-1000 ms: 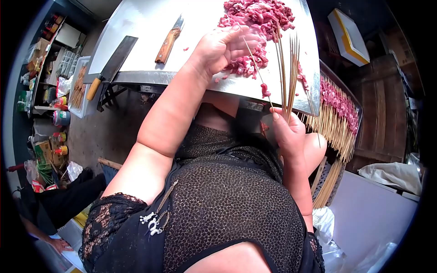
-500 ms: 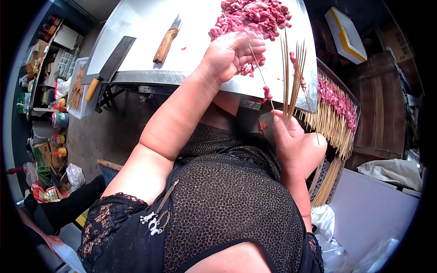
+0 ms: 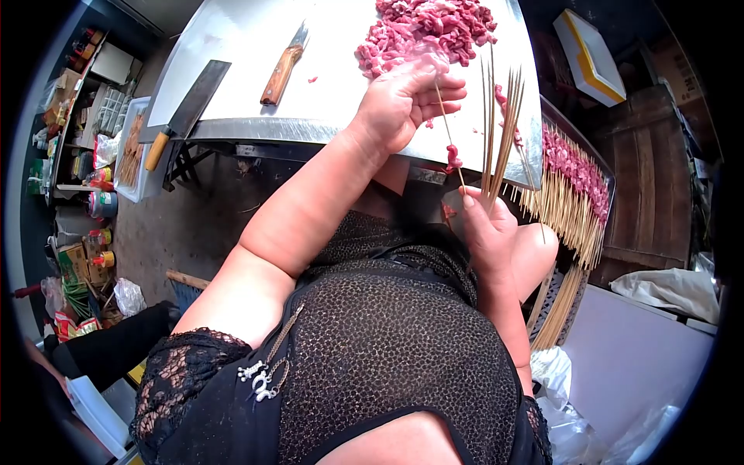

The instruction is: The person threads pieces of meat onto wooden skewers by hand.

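My left hand (image 3: 399, 101) is at the front edge of the meat pile (image 3: 426, 31), thumb and forefinger closed on a pale pink piece of meat, the other fingers loosely curled. A thin skewer (image 3: 444, 116) has its tip at those fingers. Lower on this skewer sits a small red piece of meat (image 3: 453, 158). My right hand (image 3: 490, 232) pinches the skewer's lower end between thumb and forefinger. The same hand also grips a bundle of bare skewers (image 3: 504, 143), fanned upward.
A cleaver (image 3: 198, 101) and a wooden-handled knife (image 3: 283, 71) lie on the white table (image 3: 248, 46). At the right stands a tray of meat skewers (image 3: 573, 178), with bare skewers (image 3: 559, 318) below. Another person's dark-clothed limb (image 3: 116, 341) shows at lower left.
My left hand has come down from the pile and moved right, its fingers now more curled. The right hand has barely moved. At lower left, the other person's hand and a white container have shifted.
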`<state>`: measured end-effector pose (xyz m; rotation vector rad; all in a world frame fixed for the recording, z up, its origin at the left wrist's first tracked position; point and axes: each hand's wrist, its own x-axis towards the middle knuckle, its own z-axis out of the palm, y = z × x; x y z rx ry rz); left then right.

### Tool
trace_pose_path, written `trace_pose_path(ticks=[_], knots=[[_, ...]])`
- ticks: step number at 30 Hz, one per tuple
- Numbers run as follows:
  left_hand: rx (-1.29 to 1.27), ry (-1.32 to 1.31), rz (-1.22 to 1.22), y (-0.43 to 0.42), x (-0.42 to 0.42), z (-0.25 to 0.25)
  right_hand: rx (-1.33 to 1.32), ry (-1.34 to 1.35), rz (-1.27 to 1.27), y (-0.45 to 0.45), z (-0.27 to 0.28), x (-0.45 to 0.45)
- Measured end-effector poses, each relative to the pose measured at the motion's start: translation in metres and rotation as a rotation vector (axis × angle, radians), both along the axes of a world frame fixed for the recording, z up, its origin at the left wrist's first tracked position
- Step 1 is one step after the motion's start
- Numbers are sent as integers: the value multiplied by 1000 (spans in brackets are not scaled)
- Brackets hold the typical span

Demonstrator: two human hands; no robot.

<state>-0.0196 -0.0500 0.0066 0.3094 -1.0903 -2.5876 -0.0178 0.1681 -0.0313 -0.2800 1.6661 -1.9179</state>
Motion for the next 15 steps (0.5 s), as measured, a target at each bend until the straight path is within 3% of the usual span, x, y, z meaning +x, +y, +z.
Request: trace_pose_path(ticks=[15], knots=[[70, 115, -69, 7, 2, 5, -59, -136, 6, 4, 13, 3]])
